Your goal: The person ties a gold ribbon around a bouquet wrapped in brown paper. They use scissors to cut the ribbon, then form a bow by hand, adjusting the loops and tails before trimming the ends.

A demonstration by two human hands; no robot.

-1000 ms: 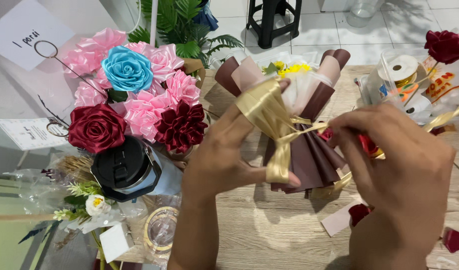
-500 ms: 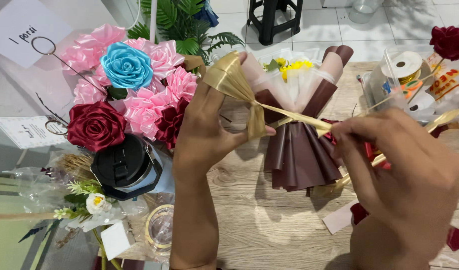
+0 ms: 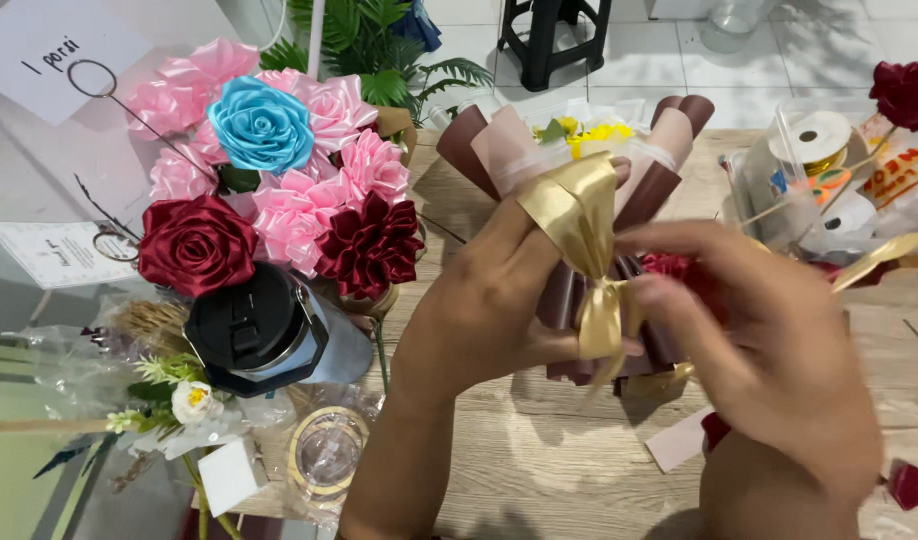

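Looking down from the head camera, the left hand [image 3: 499, 305] pinches a loop of gold satin ribbon [image 3: 582, 215] between thumb and fingers, against a bouquet wrapped in brown and pink paper [image 3: 659, 180] that lies near the far edge of the wooden bench [image 3: 539, 470]. The right hand [image 3: 769, 345] has its fingers closed on the ribbon's knot, just beside the left thumb. At the bench's left edge stand a satin rose bouquet [image 3: 279, 190] with one blue rose and a dark-lidded tumbler [image 3: 264, 335]. Rolls of tape [image 3: 819, 140] sit toward the far right corner.
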